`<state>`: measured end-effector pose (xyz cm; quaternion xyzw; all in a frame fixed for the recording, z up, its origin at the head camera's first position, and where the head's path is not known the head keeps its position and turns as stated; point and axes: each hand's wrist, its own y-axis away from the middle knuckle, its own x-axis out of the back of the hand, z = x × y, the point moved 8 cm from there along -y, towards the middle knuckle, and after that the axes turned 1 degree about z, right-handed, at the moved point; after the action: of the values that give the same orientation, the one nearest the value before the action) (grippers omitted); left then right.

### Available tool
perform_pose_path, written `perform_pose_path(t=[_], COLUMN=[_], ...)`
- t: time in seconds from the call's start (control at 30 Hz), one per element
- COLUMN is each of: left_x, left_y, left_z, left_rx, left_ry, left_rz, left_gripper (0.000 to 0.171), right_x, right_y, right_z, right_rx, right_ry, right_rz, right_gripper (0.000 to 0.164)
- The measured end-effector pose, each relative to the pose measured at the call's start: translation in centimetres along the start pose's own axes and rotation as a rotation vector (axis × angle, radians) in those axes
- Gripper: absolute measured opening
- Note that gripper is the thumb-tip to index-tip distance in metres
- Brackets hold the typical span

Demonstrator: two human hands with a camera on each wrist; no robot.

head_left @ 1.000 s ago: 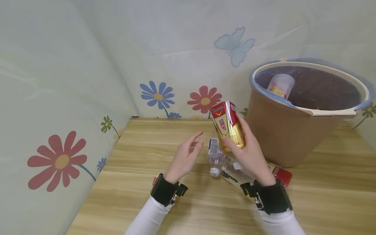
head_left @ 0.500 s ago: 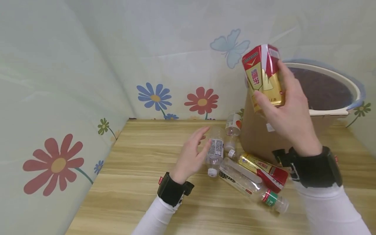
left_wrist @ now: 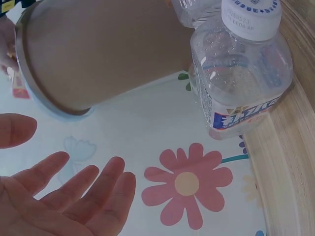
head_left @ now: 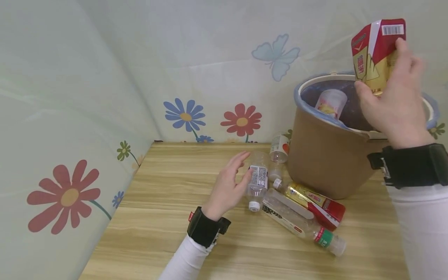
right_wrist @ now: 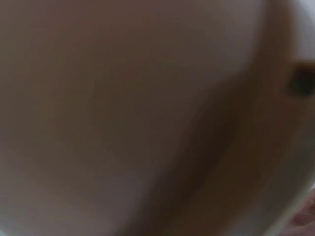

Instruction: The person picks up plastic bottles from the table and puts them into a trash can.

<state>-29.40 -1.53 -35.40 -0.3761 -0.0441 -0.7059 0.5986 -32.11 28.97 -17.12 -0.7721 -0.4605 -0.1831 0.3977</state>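
In the head view my right hand (head_left: 395, 97) grips a red and gold drink can (head_left: 378, 54) at the upper right, tilted above the brown bin (head_left: 329, 159). My left hand (head_left: 227, 186) hovers over the table with fingers loosely extended, beside a clear plastic bottle (head_left: 258, 179) that has a white cap. In the left wrist view that hand (left_wrist: 74, 196) holds nothing, and the capped bottle (left_wrist: 241, 73) lies apart from its fingertips. A blurred brown surface fills most of the right wrist view, so the right hand's grip is hidden there.
A translucent cup (head_left: 331, 103) is inside the bin's near left side. On the table (head_left: 168, 186) lie another red and gold can (head_left: 323, 206), a long clear bottle (head_left: 290, 212) with a green-labelled end, and a small bottle (head_left: 280, 149) by the wall.
My right hand has carried the can up and to the right, from above the bottles to over the bin. My left hand has shifted only slightly.
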Motion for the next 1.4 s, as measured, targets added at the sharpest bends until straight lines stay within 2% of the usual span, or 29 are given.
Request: perform_pose_path(t=[0.2, 0.3, 0.43, 0.57, 0.67, 0.8, 0.93, 1.07, 1.2, 1.4], left_x=[0.1, 0.1, 0.2, 0.2, 0.3, 0.4, 0.1, -0.6, -1.5, -3.0], left_y=[0.1, 0.1, 0.1, 0.2, 0.2, 0.2, 0.3, 0.4, 0.5, 0.8], left_z=[-0.1, -0.2, -0.4, -0.7, -0.9, -1.3, -1.5, -1.6, -2.1, -2.8], left_rx=[0.011, 0.013, 0.022, 0.029, 0.034, 0.050, 0.038, 0.008, 0.004, 0.036], left_ry=[-0.013, -0.019, -0.026, -0.033, -0.045, -0.078, -0.154, -0.235, -0.298, -0.399], left_rz=[-0.001, -0.003, -0.007, -0.010, -0.010, -0.024, -0.054, -0.091, -0.124, -0.193], left_gripper=[0.052, 0.053, 0.053, 0.052, 0.052, 0.049, 0.046, 0.046, 0.047, 0.051], right_x=[-0.4, -0.7, -1.0, -1.3, -1.5, -2.1, -3.5, -5.9, -8.9, -12.5], right_y=[0.6, 1.0, 1.8, 3.4, 5.0, 7.6, 10.3, 12.2, 13.4, 14.4], right_z=[1.7, 1.6, 1.1, 0.1, -0.9, -2.2, -3.1, -3.0, -2.0, -0.8], right_rx=[-0.064, -0.035, 0.018, 0.085, 0.156, 0.292, 0.401, 0.418, 0.370, 0.294], right_ry=[0.134, 0.150, 0.122, 0.067, -0.006, -0.160, -0.282, -0.324, -0.324, -0.269], right_rz=[-0.103, -0.129, -0.116, -0.033, 0.072, 0.200, 0.258, 0.236, 0.163, -0.003], right_gripper=[0.080, 0.076, 0.069, 0.058, 0.046, 0.030, 0.021, 0.019, 0.019, 0.022])
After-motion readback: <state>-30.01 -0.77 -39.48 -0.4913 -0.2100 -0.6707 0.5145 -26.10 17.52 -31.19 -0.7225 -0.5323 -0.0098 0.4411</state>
